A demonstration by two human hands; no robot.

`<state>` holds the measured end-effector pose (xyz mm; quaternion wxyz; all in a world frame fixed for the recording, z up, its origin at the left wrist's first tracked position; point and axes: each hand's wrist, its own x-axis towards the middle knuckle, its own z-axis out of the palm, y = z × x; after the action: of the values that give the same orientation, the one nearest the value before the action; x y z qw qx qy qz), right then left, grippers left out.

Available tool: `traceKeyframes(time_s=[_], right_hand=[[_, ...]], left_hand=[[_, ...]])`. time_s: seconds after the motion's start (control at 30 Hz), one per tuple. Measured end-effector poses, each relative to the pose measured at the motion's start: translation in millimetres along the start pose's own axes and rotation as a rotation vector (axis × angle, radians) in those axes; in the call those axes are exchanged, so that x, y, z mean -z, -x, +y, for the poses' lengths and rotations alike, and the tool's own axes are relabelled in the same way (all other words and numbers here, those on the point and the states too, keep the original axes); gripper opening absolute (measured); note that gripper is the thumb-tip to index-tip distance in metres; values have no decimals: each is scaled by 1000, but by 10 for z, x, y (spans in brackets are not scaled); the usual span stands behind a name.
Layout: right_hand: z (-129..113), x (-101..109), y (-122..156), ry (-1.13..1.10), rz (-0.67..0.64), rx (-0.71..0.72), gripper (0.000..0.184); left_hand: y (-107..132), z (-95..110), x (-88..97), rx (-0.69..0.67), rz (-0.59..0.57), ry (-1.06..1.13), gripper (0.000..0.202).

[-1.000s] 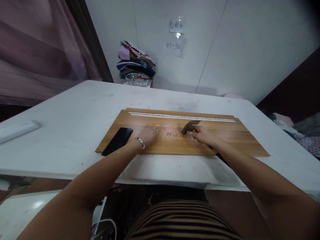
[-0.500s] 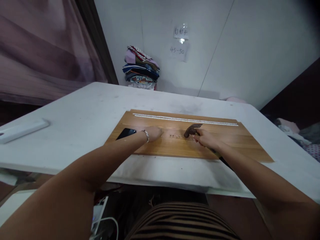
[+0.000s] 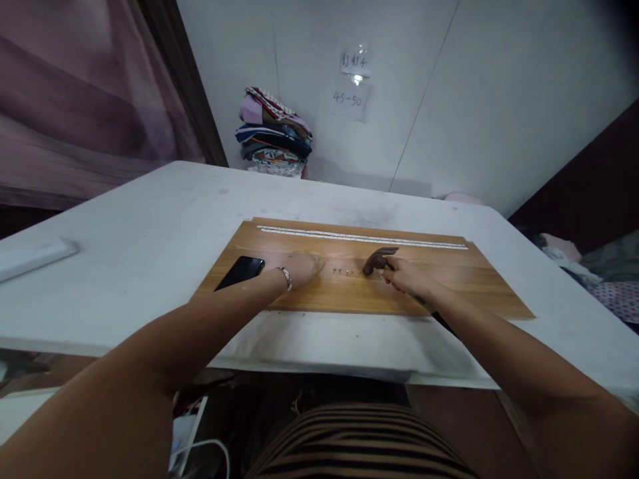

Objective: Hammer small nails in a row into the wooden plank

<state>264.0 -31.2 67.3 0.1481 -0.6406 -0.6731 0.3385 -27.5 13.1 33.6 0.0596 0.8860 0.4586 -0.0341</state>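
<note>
My right hand [image 3: 405, 276] is wrapped round a hammer [image 3: 379, 258], whose dark claw head is held just over the wooden board [image 3: 459, 286]. The handle runs back under my forearm. Over the board's left half is my left hand [image 3: 302, 267], a bracelet at its wrist. Its fingers are drawn together and slightly blurred; anything between them is too small to make out. A short row of several small nails [image 3: 340, 271] shows on the board between my two hands. Two white measuring strips [image 3: 364, 237] lie along the board's far side.
A black phone [image 3: 244, 267] rests on the board's left end, left of my wrist. The board lies on a white table [image 3: 134, 246]. A white long object [image 3: 40, 258] is at the far left. Behind the table rises a folded cloth stack [image 3: 274, 133] against the wall.
The whole view has shifted a little, so everything appears slightly farther left. My left fingers look a bit closer to the nail row. The hammer stays in my right hand near the same spot.
</note>
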Motion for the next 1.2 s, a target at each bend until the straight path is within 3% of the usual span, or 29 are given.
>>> traceKeyframes(time_s=[0.1, 0.33, 0.6, 0.8, 1.2], right_hand=[[27, 3, -24, -17, -5, 4, 17], [31, 0, -15, 22, -7, 33, 13], [57, 5, -8, -41, 3, 30, 12], [29, -1, -4, -28, -2, 40, 13], [97, 15, -56, -61, 2, 78, 14]], left_hand=[[22, 30, 2, -34, -29, -41, 20], [62, 91, -89, -35, 36, 8, 19], [107, 210, -110, 91, 111, 195, 24], [129, 339, -73, 162, 70, 201, 23], [127, 586, 57, 173, 19, 193, 22]])
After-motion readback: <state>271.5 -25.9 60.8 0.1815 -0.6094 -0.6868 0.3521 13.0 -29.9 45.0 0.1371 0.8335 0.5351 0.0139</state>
